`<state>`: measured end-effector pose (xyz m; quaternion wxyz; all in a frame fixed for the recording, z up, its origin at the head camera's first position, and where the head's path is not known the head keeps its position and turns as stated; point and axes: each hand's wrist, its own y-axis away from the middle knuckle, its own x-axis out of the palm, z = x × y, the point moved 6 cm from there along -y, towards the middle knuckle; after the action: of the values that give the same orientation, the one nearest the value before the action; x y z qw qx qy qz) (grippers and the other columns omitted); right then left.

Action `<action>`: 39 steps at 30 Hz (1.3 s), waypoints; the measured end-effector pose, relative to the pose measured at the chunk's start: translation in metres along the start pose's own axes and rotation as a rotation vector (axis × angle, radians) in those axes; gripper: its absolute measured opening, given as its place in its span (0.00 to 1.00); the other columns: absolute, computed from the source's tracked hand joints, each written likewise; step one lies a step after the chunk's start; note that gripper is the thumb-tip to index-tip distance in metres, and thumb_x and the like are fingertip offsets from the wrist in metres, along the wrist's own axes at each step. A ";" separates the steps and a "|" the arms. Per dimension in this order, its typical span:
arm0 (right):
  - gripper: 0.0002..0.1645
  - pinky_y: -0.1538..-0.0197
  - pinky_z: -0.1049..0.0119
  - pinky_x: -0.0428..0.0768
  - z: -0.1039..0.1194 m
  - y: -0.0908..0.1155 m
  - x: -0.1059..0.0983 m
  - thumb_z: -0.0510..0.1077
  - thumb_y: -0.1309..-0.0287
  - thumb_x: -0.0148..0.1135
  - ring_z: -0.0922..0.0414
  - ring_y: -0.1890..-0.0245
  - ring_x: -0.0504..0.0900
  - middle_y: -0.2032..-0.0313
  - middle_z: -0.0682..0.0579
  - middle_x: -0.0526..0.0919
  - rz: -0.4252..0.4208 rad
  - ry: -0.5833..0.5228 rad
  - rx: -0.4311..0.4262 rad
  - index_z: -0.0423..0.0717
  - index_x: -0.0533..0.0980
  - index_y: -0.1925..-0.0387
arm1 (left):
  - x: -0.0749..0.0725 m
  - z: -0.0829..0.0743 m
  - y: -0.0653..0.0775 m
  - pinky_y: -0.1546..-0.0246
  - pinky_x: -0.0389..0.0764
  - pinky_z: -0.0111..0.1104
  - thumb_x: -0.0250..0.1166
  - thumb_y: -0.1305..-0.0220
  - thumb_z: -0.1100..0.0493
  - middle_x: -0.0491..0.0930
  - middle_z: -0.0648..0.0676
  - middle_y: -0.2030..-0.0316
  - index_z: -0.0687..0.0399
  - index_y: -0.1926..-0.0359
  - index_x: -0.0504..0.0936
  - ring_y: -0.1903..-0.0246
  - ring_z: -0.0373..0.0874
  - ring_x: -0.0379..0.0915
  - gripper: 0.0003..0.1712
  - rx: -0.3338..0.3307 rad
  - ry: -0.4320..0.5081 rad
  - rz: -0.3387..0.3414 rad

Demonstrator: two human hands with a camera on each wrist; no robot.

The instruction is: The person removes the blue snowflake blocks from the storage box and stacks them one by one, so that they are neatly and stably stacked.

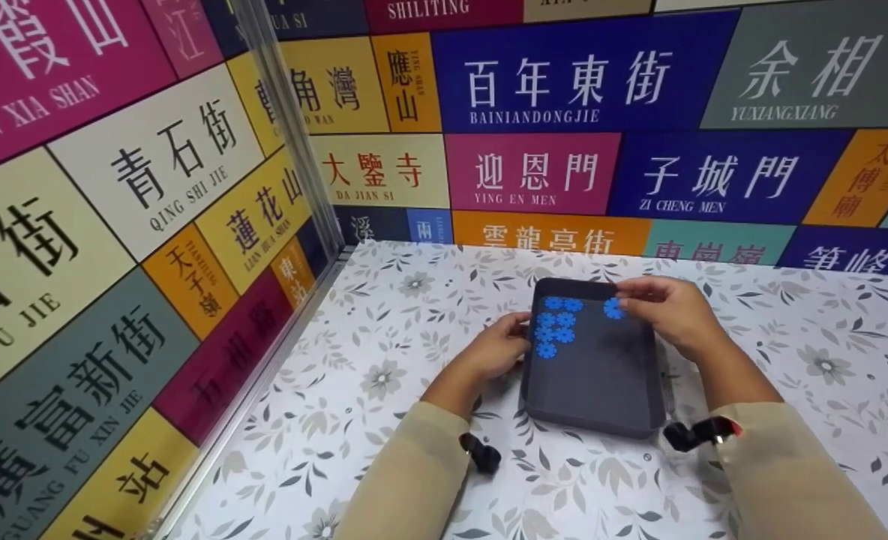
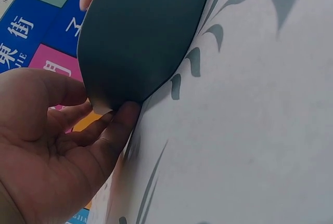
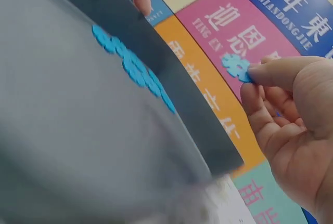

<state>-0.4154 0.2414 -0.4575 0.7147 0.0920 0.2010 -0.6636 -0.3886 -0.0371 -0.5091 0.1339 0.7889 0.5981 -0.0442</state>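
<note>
A dark grey rectangular tray (image 1: 594,390) lies on the patterned tablecloth, with several blue snowflake discs (image 1: 556,327) grouped in its upper left part. My right hand (image 1: 673,311) is over the tray's far right corner. Its thumb and index finger pinch one blue snowflake disc (image 3: 235,67), apart from the others. At the tray's left side, my left hand (image 1: 495,346) holds the wall. In the left wrist view its thumb (image 2: 127,117) touches the tray's lower edge and the index finger meets the rim; the other fingers are curled and partly hidden.
The white tablecloth (image 1: 384,450) has a grey leaf and flower print. Behind and to the left stand walls of coloured panels (image 1: 534,172) with Chinese lettering. Dark wrist-worn devices (image 1: 481,452) sit at both beige sleeves.
</note>
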 end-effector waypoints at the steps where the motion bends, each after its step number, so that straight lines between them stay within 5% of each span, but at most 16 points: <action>1: 0.26 0.55 0.78 0.84 -0.003 0.002 -0.005 0.47 0.33 0.74 0.73 0.60 0.86 0.62 0.74 0.89 -0.018 -0.014 -0.001 0.36 0.83 0.40 | 0.000 0.000 0.000 0.45 0.87 0.41 0.60 0.31 0.66 0.78 0.59 0.30 0.51 0.23 0.71 0.38 0.46 0.78 0.36 -0.003 0.001 -0.001; 4: 0.26 0.53 0.79 0.84 -0.017 0.008 -0.019 0.46 0.32 0.73 0.73 0.59 0.86 0.62 0.75 0.88 -0.061 -0.070 0.031 0.36 0.82 0.39 | 0.000 0.000 0.001 0.43 0.86 0.43 0.60 0.32 0.66 0.78 0.59 0.30 0.50 0.23 0.72 0.37 0.47 0.78 0.36 -0.009 0.008 0.001; 10: 0.18 0.54 0.80 0.85 -0.047 0.017 -0.047 0.49 0.32 0.72 0.71 0.62 0.89 0.62 0.74 0.89 -0.137 -0.190 0.150 0.51 0.85 0.43 | 0.000 0.000 0.001 0.43 0.87 0.42 0.59 0.31 0.67 0.78 0.59 0.30 0.51 0.23 0.71 0.36 0.48 0.78 0.36 -0.006 0.021 -0.001; 16: 0.18 0.57 0.77 0.86 -0.069 0.024 -0.067 0.47 0.35 0.76 0.68 0.64 0.89 0.64 0.69 0.91 -0.197 -0.367 0.244 0.51 0.86 0.46 | -0.001 -0.001 0.001 0.60 0.85 0.34 0.58 0.31 0.67 0.78 0.59 0.32 0.51 0.22 0.70 0.43 0.47 0.80 0.37 0.002 0.018 0.002; 20: 0.25 0.56 0.77 0.86 -0.082 0.027 -0.074 0.53 0.35 0.75 0.69 0.62 0.87 0.63 0.73 0.89 -0.206 -0.259 0.312 0.51 0.83 0.39 | -0.001 -0.002 0.001 0.67 0.81 0.32 0.58 0.31 0.66 0.78 0.59 0.32 0.49 0.22 0.71 0.45 0.46 0.81 0.36 0.006 0.003 0.000; 24: 0.34 0.54 0.78 0.85 -0.091 0.028 -0.074 0.58 0.32 0.71 0.70 0.60 0.84 0.62 0.78 0.87 -0.180 -0.115 0.332 0.45 0.78 0.32 | -0.001 -0.001 0.002 0.58 0.86 0.34 0.58 0.30 0.67 0.78 0.60 0.31 0.50 0.22 0.70 0.43 0.47 0.80 0.36 0.010 0.004 0.001; 27: 0.34 0.55 0.78 0.85 -0.094 0.029 -0.073 0.57 0.30 0.70 0.71 0.60 0.84 0.62 0.78 0.87 -0.167 -0.073 0.313 0.42 0.78 0.32 | -0.001 -0.001 0.002 0.52 0.87 0.37 0.57 0.30 0.67 0.77 0.61 0.30 0.51 0.22 0.70 0.42 0.48 0.80 0.36 0.014 0.003 0.002; 39: 0.33 0.55 0.80 0.84 -0.100 0.033 -0.072 0.58 0.27 0.66 0.72 0.59 0.83 0.62 0.80 0.83 -0.143 0.065 0.322 0.44 0.78 0.31 | 0.001 0.001 0.001 0.61 0.85 0.33 0.57 0.29 0.66 0.77 0.59 0.29 0.49 0.22 0.70 0.42 0.48 0.81 0.35 0.000 0.011 0.013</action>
<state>-0.4026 0.3501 -0.5229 0.6347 0.2122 0.1214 -0.7331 -0.3869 -0.0368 -0.5103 0.1311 0.7931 0.5935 -0.0390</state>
